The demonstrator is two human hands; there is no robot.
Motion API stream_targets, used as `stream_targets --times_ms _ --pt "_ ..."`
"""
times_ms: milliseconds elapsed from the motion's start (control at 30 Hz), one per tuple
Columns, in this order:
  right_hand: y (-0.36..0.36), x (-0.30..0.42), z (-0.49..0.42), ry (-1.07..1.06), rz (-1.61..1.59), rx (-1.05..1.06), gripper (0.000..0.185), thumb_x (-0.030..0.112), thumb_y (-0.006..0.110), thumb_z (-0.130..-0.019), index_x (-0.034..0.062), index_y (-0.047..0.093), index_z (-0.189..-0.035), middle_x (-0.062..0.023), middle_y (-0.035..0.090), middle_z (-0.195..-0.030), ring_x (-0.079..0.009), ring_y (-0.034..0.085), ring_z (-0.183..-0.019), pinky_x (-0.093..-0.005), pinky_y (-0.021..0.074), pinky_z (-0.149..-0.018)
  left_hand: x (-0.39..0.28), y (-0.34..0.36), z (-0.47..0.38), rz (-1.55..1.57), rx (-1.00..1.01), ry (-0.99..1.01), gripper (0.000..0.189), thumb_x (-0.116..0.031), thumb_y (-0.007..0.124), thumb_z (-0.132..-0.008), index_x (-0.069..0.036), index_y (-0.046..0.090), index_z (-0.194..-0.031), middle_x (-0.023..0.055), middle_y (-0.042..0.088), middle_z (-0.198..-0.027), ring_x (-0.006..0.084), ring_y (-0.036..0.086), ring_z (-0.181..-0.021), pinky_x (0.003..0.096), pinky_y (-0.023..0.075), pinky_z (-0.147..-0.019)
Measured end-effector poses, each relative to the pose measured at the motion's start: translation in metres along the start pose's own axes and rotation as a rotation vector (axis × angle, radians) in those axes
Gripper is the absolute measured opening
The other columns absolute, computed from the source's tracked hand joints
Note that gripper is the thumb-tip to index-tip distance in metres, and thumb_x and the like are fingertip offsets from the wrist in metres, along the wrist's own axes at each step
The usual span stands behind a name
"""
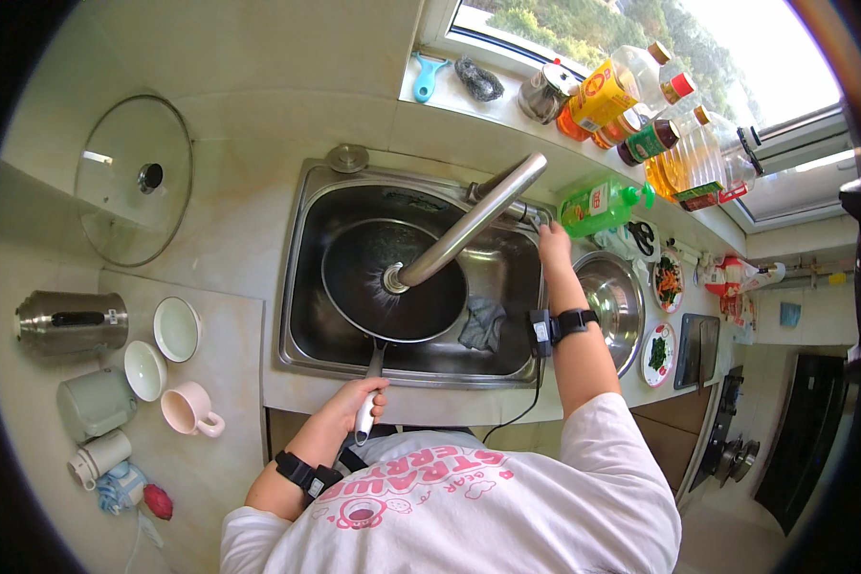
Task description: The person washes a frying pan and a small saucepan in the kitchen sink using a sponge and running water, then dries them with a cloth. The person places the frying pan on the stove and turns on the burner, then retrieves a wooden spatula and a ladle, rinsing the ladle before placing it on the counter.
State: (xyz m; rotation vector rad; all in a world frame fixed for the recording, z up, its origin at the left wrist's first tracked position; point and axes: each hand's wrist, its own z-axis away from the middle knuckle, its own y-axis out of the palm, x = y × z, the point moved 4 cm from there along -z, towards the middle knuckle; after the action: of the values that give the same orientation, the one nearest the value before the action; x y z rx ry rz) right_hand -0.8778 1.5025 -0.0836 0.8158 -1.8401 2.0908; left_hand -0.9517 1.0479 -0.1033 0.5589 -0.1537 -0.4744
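Observation:
My left hand (pixel 359 403) is closed around the pale handle of a dark frying pan (pixel 351 301), which lies inside the stainless steel sink (pixel 509 262). Water streams from the metal faucet (pixel 466 226) into the pan. My right hand (pixel 553 240) is at the faucet's lever, on the right rear corner of the sink; its fingers are partly hidden, so its grip is unclear. A wet gray cloth (pixel 483 324) lies in the sink, right of the pan. Close behind my right hand stands a green dish soap bottle (pixel 594 208).
At left are a glass lid (pixel 135 179), a steel kettle (pixel 79 319), bowls (pixel 177 328) and a pink mug (pixel 186 409). Right of the sink are a steel basin (pixel 613 308) and plates of cut vegetables (pixel 667 281). Oil bottles (pixel 689 161) line the window ledge.

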Motion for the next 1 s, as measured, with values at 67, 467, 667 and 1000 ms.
stream_targets --times_ms 67,467,667,1000 --pt "0.010 0.005 -0.006 -0.068 0.166 0.093 0.029 0.019 0.048 -0.083 -0.0023 0.060 -0.099 -0.0231 0.061 -0.098 -0.0371 0.058 -0.094 -0.0420 0.0462 -0.079 0.001 0.001 0.000 0.005 0.031 0.012 0.018 -0.024 0.055 -0.085 -0.013 0.045 -0.076 -0.0010 0.049 -0.057 0.0094 0.046 -0.045 0.0267 0.0406 -0.040" --pt "0.015 0.012 -0.010 -0.271 0.195 0.287 0.033 0.025 0.049 -0.079 -0.0059 0.060 -0.082 -0.0284 0.059 -0.084 -0.0428 0.057 -0.082 -0.0475 0.0444 -0.075 0.009 0.012 -0.008 -0.006 -0.005 0.025 0.019 -0.024 0.055 -0.084 -0.012 0.045 -0.074 -0.0014 0.048 -0.056 0.0096 0.045 -0.045 0.0272 0.0398 -0.040" --pt "0.017 -0.010 -0.021 -0.386 0.008 0.339 0.029 0.019 0.047 -0.079 -0.0065 0.058 -0.085 -0.0199 0.056 -0.066 -0.0281 0.054 -0.063 -0.0376 0.0429 -0.060 0.009 0.013 -0.006 -0.011 -0.020 0.016 0.020 -0.024 0.056 -0.084 -0.013 0.045 -0.071 -0.0022 0.046 -0.056 0.0088 0.043 -0.044 0.0262 0.0377 -0.039" --pt "0.027 -0.029 -0.033 -0.402 -0.065 0.351 0.029 0.016 0.046 -0.080 -0.0053 0.059 -0.094 -0.0053 0.054 -0.060 -0.0129 0.049 -0.056 -0.0291 0.0398 -0.053 0.008 0.014 -0.005 0.011 0.015 0.015 0.020 -0.025 0.055 -0.085 -0.013 0.044 -0.074 -0.0028 0.046 -0.056 0.0079 0.044 -0.045 0.0253 0.0377 -0.040"
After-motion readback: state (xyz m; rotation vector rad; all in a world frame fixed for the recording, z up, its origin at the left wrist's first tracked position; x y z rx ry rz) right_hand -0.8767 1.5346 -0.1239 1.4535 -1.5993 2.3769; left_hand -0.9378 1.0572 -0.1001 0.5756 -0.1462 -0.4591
